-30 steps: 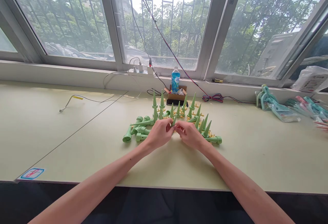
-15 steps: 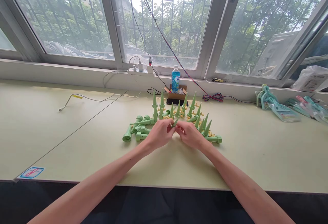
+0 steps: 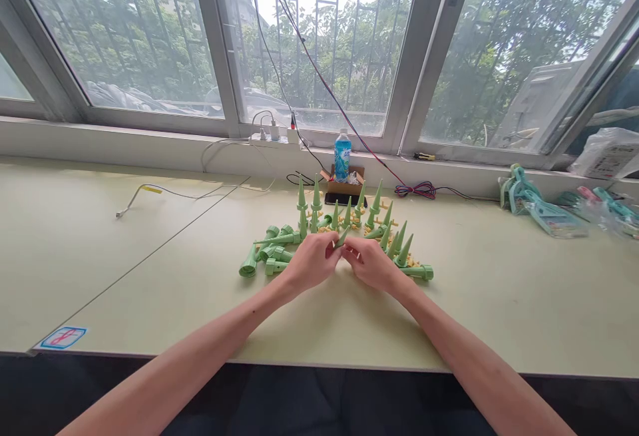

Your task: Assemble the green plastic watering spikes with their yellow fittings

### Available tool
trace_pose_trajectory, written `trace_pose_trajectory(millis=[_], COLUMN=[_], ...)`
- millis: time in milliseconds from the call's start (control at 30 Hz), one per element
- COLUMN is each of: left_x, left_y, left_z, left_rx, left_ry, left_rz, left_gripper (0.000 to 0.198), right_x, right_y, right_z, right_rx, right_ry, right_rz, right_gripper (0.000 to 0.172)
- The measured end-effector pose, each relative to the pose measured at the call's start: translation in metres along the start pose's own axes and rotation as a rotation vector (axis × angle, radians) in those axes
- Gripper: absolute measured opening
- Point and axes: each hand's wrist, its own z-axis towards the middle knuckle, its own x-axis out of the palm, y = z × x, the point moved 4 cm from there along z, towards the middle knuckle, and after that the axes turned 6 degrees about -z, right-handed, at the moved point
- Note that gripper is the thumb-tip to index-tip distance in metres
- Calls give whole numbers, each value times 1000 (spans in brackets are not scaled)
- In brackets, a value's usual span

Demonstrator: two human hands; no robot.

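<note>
My left hand is closed around a green plastic plant-watering spike, its pointed tip slanting up and to the right. Against the lower part of this spike, my right hand has its fingers pinched together; whatever small part they hold is hidden. Several more green spikes stand upright in an arc behind both hands. Left of my left hand, other green spikes lie on their sides in a pile. Small yellow plastic valves are scattered among the standing spikes on the right.
The pale table runs along a windowsill. A blue-labelled bottle stands in a small cardboard box behind a dark phone. A coiled cable and teal bagged items lie at the back right; a white cable crosses the left.
Both hands stay at the same place with the spike between them. The view has shifted very slightly; nothing else visibly differs.
</note>
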Motion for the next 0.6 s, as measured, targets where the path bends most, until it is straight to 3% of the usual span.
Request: trace_pose_trajectory(millis=[600], left_x=[0], left_y=[1], left_z=[1], left_rx=[3], left_ry=[-32], left_rz=[-7], left_gripper=[22], right_x=[-2], right_y=[-1], right_z=[0], right_rx=[-29], right_ry=[-57], right_rz=[-2], right_gripper=[19])
